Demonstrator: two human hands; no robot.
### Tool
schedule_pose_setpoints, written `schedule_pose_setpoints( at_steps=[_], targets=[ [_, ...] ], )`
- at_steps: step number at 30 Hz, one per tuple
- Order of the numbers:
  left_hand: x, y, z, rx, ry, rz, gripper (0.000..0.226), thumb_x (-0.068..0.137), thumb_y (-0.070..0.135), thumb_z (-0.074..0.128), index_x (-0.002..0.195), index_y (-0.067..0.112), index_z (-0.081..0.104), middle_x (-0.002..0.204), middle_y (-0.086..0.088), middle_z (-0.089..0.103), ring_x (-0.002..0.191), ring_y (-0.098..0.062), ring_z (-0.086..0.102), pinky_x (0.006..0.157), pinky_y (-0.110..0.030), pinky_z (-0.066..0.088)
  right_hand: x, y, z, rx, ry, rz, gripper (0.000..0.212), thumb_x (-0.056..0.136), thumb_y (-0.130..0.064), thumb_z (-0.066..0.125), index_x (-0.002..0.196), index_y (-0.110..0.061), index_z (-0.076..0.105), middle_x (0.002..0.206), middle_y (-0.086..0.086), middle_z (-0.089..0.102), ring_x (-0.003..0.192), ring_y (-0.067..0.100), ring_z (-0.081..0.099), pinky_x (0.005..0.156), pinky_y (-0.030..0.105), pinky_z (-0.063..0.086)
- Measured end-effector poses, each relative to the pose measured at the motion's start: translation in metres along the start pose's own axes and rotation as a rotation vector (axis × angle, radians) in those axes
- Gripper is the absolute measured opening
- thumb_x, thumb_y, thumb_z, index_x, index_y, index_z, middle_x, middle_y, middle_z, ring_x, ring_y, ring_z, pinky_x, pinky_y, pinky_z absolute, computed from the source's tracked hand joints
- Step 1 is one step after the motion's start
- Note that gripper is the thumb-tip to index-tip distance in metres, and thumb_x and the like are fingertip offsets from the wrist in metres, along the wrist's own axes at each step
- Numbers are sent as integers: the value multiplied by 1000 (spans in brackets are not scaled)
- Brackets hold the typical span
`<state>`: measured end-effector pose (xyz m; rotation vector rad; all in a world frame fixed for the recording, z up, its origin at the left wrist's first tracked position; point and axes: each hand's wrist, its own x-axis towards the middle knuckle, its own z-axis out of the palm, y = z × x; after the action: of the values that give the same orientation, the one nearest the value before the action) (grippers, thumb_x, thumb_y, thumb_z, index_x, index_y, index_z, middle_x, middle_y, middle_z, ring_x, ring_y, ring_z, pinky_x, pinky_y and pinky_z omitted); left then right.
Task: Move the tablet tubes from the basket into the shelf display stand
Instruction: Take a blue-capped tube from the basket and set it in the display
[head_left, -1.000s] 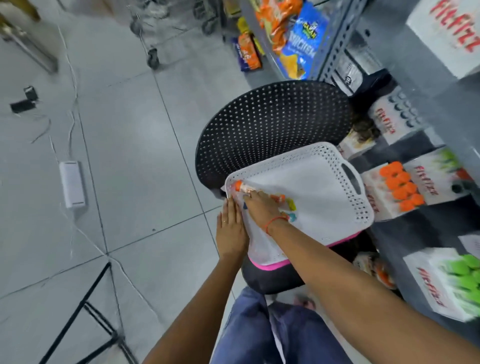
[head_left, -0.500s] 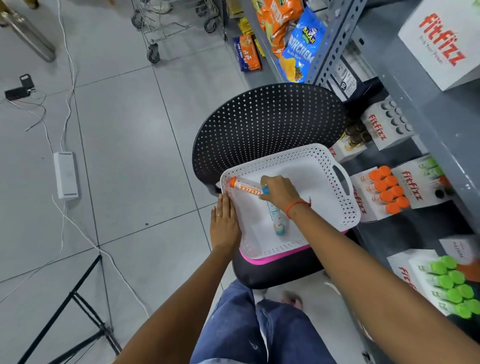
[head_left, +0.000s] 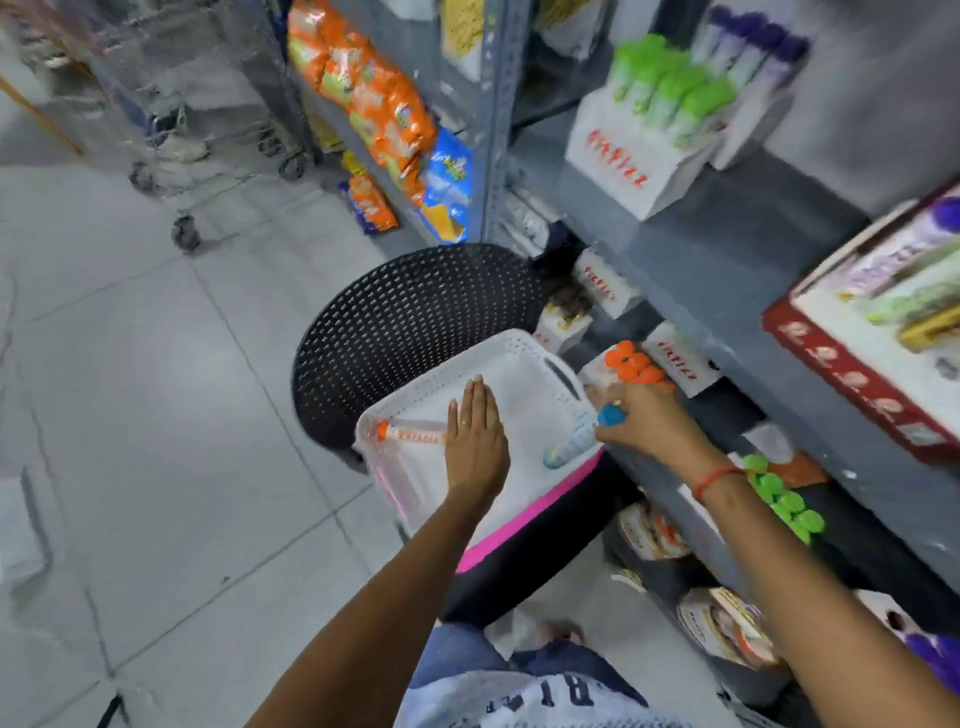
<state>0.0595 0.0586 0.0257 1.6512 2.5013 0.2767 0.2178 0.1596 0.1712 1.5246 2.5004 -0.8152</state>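
Note:
A white perforated basket (head_left: 524, 358) rests on a black chair seat. An orange-capped tablet tube (head_left: 410, 431) lies inside it at the left. My left hand (head_left: 475, 441) lies flat, fingers together, on the basket floor over that tube's right end. My right hand (head_left: 644, 415) grips a blue-capped tablet tube (head_left: 576, 441) at the basket's right rim, just below a white display stand (head_left: 680, 358) filled with orange-capped tubes (head_left: 631, 364) on the lower shelf.
Grey metal shelving (head_left: 727, 249) runs along the right, holding more white stands with green-capped tubes (head_left: 670, 88) above and green caps (head_left: 784, 499) lower down. The black perforated chair back (head_left: 415, 317) stands behind the basket. A shopping trolley (head_left: 176, 130) and snack bags (head_left: 374, 93) are further off.
My right hand lifted the blue-capped tube from the basket floor and carried it right to the rim. My left hand moved from the basket's outer edge into the basket. The view tilted up.

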Motion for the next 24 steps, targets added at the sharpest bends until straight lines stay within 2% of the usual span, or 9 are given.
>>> schedule_pose_setpoints(
  at_steps=[4,7,11,13,15,17,19,21,24],
  targets=[
    [44,78,-29,-132,95,205,57,87,23,28,135,-6,38,142,-23,41,132,-32,38,108,-49,28,-58,38,-79,108,246,88,19,70,-10,75,87,-3,70,79,13,67,81,22,63,64,30,37],
    [68,148,-57,-251,117,367,57,85,25,37,132,-7,41,137,-26,46,127,-36,44,104,-49,36,-99,65,-131,95,379,155,16,73,-12,75,86,-3,71,80,14,69,78,22,63,63,29,36],
    [72,226,-67,-233,38,505,60,95,30,37,139,-9,26,148,-27,28,138,-36,25,114,-46,19,-138,106,-184,88,521,286,18,74,-18,75,88,-6,71,87,18,72,78,30,65,72,36,51],
    [71,250,-61,-195,-9,530,64,98,37,30,141,-9,18,151,-26,19,141,-35,16,116,-44,9,-151,124,-205,113,542,311,15,78,-11,72,89,-2,67,85,17,68,69,27,64,60,19,50],
    [71,266,-54,-132,-56,505,68,99,41,27,143,-7,9,154,-25,10,143,-32,7,116,-42,1,-158,136,-224,129,546,333,10,81,-3,67,85,-10,60,80,10,57,62,19,55,42,3,37],
    [72,274,-49,-76,-80,476,72,99,45,22,144,-7,3,154,-24,4,143,-31,2,115,-41,-3,-158,149,-239,125,576,341,15,79,0,65,82,-13,57,83,9,55,76,20,53,53,16,38],
    [73,275,-45,-42,-71,470,73,98,47,21,144,-7,1,155,-24,2,143,-31,1,115,-40,-5,-154,159,-248,147,572,347,13,78,1,63,90,-4,64,85,11,56,74,21,52,62,26,38],
    [74,275,-43,-35,-70,473,73,98,48,20,144,-6,0,155,-23,1,143,-30,0,115,-40,-5,-149,164,-254,159,590,348,12,80,-5,63,91,-6,67,83,12,58,69,22,53,59,28,40],
    [76,274,-43,-38,-85,477,74,98,49,20,145,-4,0,155,-22,1,143,-29,-1,115,-39,-6,-137,168,-260,107,615,327,12,85,-10,59,76,-15,65,80,9,59,75,21,54,67,28,40]
  ],
)
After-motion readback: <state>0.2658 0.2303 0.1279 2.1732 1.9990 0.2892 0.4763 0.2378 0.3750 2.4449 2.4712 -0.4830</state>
